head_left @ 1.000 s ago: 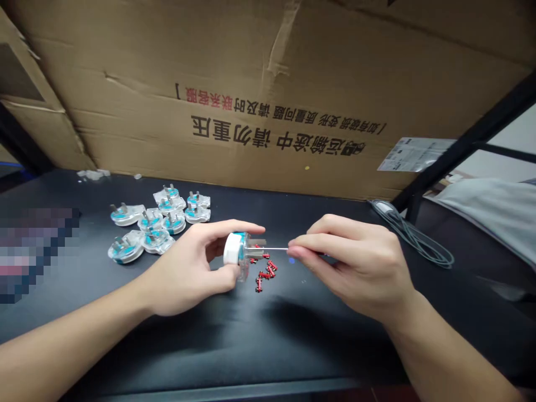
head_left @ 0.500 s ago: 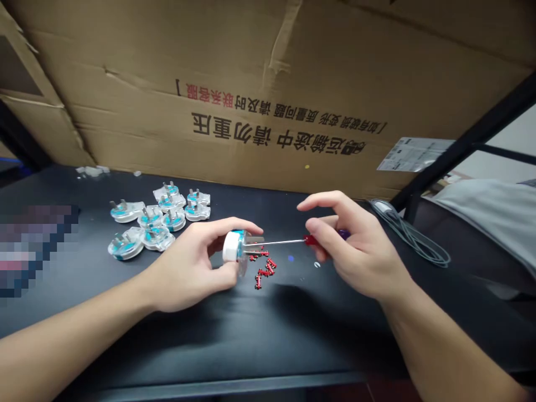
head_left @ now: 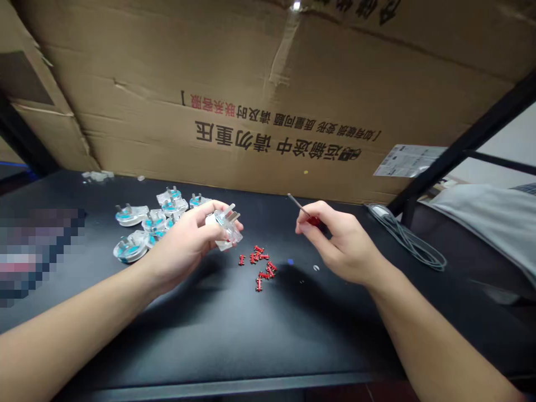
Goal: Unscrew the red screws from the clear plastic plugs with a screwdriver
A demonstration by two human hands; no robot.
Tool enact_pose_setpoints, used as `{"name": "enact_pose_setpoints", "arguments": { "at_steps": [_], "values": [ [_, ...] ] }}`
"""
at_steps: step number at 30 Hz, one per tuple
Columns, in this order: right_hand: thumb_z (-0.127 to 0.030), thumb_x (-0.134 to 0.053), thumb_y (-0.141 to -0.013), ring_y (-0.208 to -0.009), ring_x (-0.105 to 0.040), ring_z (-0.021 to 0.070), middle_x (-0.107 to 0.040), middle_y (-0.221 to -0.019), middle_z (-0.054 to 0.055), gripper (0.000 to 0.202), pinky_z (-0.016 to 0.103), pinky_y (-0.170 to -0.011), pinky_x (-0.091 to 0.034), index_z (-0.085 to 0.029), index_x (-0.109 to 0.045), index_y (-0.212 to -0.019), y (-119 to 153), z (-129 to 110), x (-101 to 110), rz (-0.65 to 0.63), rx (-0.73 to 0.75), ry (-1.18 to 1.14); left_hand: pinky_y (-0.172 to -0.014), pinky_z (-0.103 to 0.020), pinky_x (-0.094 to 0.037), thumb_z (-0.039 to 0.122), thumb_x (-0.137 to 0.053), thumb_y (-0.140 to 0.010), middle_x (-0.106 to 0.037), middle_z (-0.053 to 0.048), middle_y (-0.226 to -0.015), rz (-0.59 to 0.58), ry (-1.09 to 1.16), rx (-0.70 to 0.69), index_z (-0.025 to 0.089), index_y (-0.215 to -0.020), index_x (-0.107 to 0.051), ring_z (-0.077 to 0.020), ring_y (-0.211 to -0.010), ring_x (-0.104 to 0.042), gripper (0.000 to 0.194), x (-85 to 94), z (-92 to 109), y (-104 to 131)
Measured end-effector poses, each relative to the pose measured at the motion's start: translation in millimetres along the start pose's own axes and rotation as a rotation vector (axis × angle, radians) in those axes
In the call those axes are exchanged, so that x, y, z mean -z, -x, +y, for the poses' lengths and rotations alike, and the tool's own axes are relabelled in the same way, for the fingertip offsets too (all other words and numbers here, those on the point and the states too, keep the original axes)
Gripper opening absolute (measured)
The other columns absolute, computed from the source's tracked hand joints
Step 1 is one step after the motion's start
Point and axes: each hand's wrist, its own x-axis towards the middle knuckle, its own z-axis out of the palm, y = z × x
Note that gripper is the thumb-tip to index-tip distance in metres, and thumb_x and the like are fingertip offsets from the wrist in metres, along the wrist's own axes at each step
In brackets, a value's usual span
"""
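Note:
My left hand (head_left: 188,240) is closed around a white and clear plug (head_left: 226,228), its metal prongs pointing up and to the right. Between my right thumb and fingers sits a screwdriver (head_left: 299,205) with a red handle; my right hand (head_left: 339,237) holds it with the shaft tilted up to the left, apart from the plug. Below and between the hands lie several small red pieces with dark ends (head_left: 263,273). Behind my left wrist, several similar plugs (head_left: 130,248) with blue-green faces rest prongs up, some partly hidden by the hand.
A large cardboard sheet (head_left: 251,67) stands along the back of the black table (head_left: 251,340). A coiled grey cable (head_left: 412,240) lies at the right, near grey fabric (head_left: 481,218). White scraps (head_left: 98,176) lie at the back left; a small blue dot (head_left: 290,261) is near the red pieces.
The screwdriver has come away from the plug and now tilts upward. My left hand has shifted left and up, turning the plug so its prongs point upward.

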Motion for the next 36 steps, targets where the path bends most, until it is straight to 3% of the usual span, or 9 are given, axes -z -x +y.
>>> {"name": "enact_pose_setpoints", "arguments": {
  "at_steps": [2, 5, 8, 13, 19, 26, 29, 32, 36],
  "values": [
    [-0.026, -0.065, -0.087, -0.059, -0.051, 0.0103, -0.06, -0.074, -0.002, 0.014, 0.022, -0.058, -0.045, -0.021, -0.056, -0.097, 0, -9, -10, 0.098, 0.033, -0.068, -0.075, -0.025, -0.048, 0.008, -0.063, -0.072, -0.068, 0.001, -0.093, -0.029, 0.07, 0.038, 0.02, -0.092, -0.057, -0.0134, -0.081, -0.063, 0.024, -5.7, -1, 2],
    [-0.04, -0.075, -0.079, -0.052, -0.05, 0.0092, -0.064, -0.072, -0.002, 0.033, 0.021, -0.051, -0.042, -0.02, -0.059, -0.101, 0, -24, -26, 0.116, 0.167, -0.12, -0.071, -0.024, -0.047, 0.009, -0.063, -0.076, -0.066, 0.002, -0.089, -0.165, 0.109, 0.119, 0.02, -0.092, -0.057, -0.0134, -0.08, -0.062, 0.02, -14.7, -3, 7],
    [-0.028, -0.064, -0.089, -0.052, -0.055, 0.0086, -0.072, -0.077, 0.0, 0.011, 0.021, -0.053, -0.044, -0.02, -0.063, -0.097, -2, -32, -34, 0.138, 0.229, -0.117, -0.068, -0.023, -0.045, 0.016, -0.061, -0.084, -0.063, 0.003, -0.084, -0.293, 0.113, 0.156, 0.021, -0.098, -0.061, -0.0122, -0.075, -0.058, 0.015, -15.9, -6, 10],
    [-0.018, -0.054, -0.094, -0.052, -0.057, 0.0094, -0.07, -0.068, -0.001, 0.012, 0.021, -0.053, -0.046, -0.018, -0.066, -0.096, -5, -32, -29, 0.201, 0.13, -0.171, -0.069, -0.024, -0.046, 0.02, -0.061, -0.089, -0.065, -0.001, -0.093, -0.465, 0.093, 0.161, 0.024, -0.116, -0.066, -0.0136, -0.08, -0.061, 0.028, -5.6, -8, 11],
    [-0.023, -0.053, -0.095, -0.052, -0.052, 0.0089, -0.064, -0.068, -0.002, 0.012, 0.021, -0.052, -0.044, -0.018, -0.065, -0.094, -3, -31, -26, 0.196, -0.056, -0.329, -0.074, -0.026, -0.049, 0.022, -0.07, -0.085, -0.068, -0.005, -0.103, -0.605, -0.012, 0.207, 0.023, -0.117, -0.067, -0.0161, -0.091, -0.063, 0.032, -3.9, -5, 14],
    [-0.036, -0.051, -0.099, -0.059, -0.048, 0.0074, -0.056, -0.073, -0.003, 0.023, 0.021, -0.056, -0.042, -0.018, -0.057, -0.087, -2, -33, -33, 0.037, -0.251, -0.864, -0.08, -0.028, -0.051, 0.014, -0.078, -0.075, -0.065, -0.006, -0.118, -0.666, 0.076, 0.249, 0.029, -0.139, -0.042, -0.0156, -0.092, -0.067, 0.075, -8.4, -4, 14],
    [-0.037, -0.053, -0.098, -0.057, -0.044, 0.0065, -0.052, -0.071, -0.004, 0.023, 0.021, -0.056, -0.04, -0.018, -0.056, -0.084, -2, -34, -35, -0.014, -0.317, -1.036, -0.079, -0.029, -0.052, 0.013, -0.081, -0.073, -0.065, -0.007, -0.119, -0.675, 0.096, 0.28, 0.03, -0.143, -0.038, -0.0169, -0.093, -0.067, 0.084, -7.6, -5, 15],
    [-0.036, -0.054, -0.098, -0.059, -0.043, 0.0064, -0.051, -0.072, -0.004, 0.023, 0.021, -0.058, -0.039, -0.018, -0.056, -0.084, -2, -34, -35, -0.028, -0.352, -1.083, -0.077, -0.029, -0.054, 0.016, -0.082, -0.073, -0.066, -0.007, -0.117, -0.67, 0.154, 0.289, 0.03, -0.141, -0.042, -0.0183, -0.093, -0.069, 0.08, -7.1, -7, 15],
    [-0.037, -0.054, -0.098, -0.062, -0.045, 0.0068, -0.052, -0.073, -0.004, 0.024, 0.021, -0.06, -0.04, -0.018, -0.057, -0.083, -3, -36, -32, -0.044, -0.356, -1.075, -0.076, -0.032, -0.056, 0.033, -0.072, -0.086, -0.071, -0.01, -0.11, -0.623, 0.242, 0.298, 0.021, -0.13, -0.055, -0.022, -0.089, -0.072, 0.048, -8.5, -12, 14]
  ]
}}
